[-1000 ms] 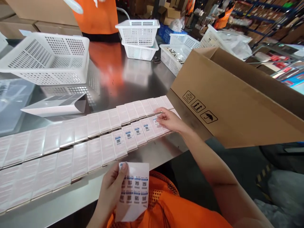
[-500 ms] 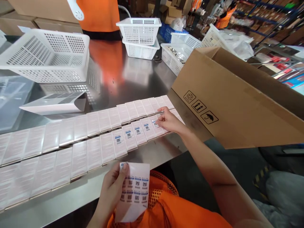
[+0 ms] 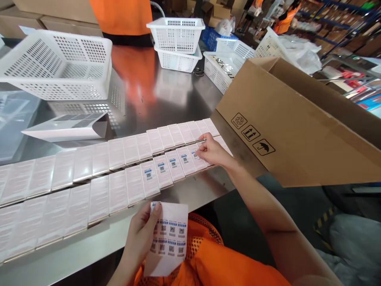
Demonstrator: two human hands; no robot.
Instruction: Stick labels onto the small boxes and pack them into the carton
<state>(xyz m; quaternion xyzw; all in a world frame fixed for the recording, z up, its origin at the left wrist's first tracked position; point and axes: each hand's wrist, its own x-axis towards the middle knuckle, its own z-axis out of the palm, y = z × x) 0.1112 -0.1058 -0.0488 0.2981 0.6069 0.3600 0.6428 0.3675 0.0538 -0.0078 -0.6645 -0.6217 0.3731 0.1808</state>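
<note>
— Two rows of flat white boxes (image 3: 119, 167) lie side by side across the middle of the frame. The right hand (image 3: 211, 151) presses its fingertips on a small label (image 3: 195, 154) on a box near the rows' right end.

— And the other hand?

— Bottom centre: the left hand (image 3: 143, 234) pinches a label sheet (image 3: 169, 234) at its left edge, thumb on top. Thin, floppy paper, I'd judge; the stickers look light and tacky, best lifted by a corner.

— What's around?

— A steel table (image 3: 143, 95), a tilted cardboard carton (image 3: 291, 131) at right, white baskets (image 3: 59, 67) upper left, and a person in orange (image 3: 122, 18) at the top edge
</note>
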